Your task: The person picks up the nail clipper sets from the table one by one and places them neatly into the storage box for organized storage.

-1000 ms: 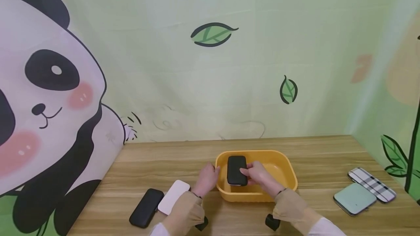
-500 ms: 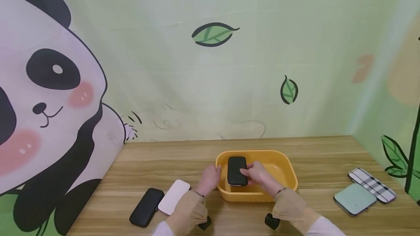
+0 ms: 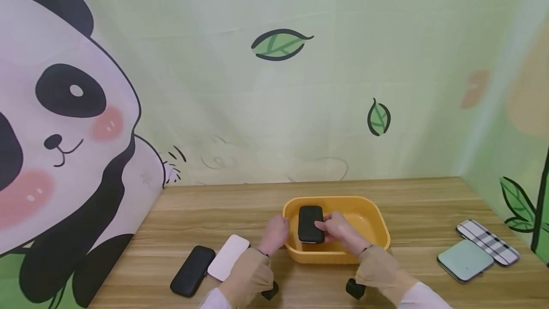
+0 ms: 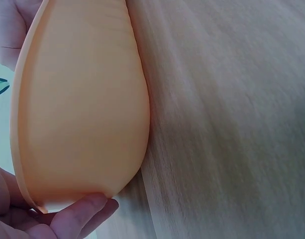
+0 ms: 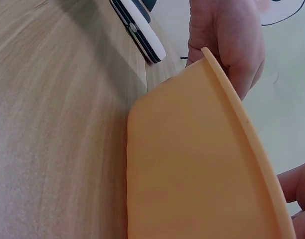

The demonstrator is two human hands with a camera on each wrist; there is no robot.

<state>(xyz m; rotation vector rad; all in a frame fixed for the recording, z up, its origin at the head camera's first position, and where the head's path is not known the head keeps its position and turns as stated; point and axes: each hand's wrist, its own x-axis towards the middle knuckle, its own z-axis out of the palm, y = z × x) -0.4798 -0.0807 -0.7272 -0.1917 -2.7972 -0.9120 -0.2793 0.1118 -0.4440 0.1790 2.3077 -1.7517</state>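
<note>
A flat black case [image 3: 310, 223] with rounded corners is held over the left part of a yellow plastic basin [image 3: 326, 258]. My right hand [image 3: 341, 231] pinches its right edge, thumb on top. At the basin's left end, my left hand [image 3: 275, 233] grips the rim. In the left wrist view, fingers [image 4: 80, 216] of that hand press on the outside wall. The basin wall [image 5: 192, 169] fills much of the right wrist view and hides the case there. Whether the case touches the basin floor, I cannot tell.
Left of the basin, another black case [image 3: 192, 271] and a white case [image 3: 228, 257] lie side by side on the wooden table [image 3: 218, 204]. On the right, a mint-green case [image 3: 465, 260] overlaps a plaid case [image 3: 487, 242]. A panda-printed cloth backdrop [image 3: 206, 85] stands behind.
Hardly anything differs. The left forearm has shifted slightly right, while the grip on the rim and the pinch on the black case stay as they were.
</note>
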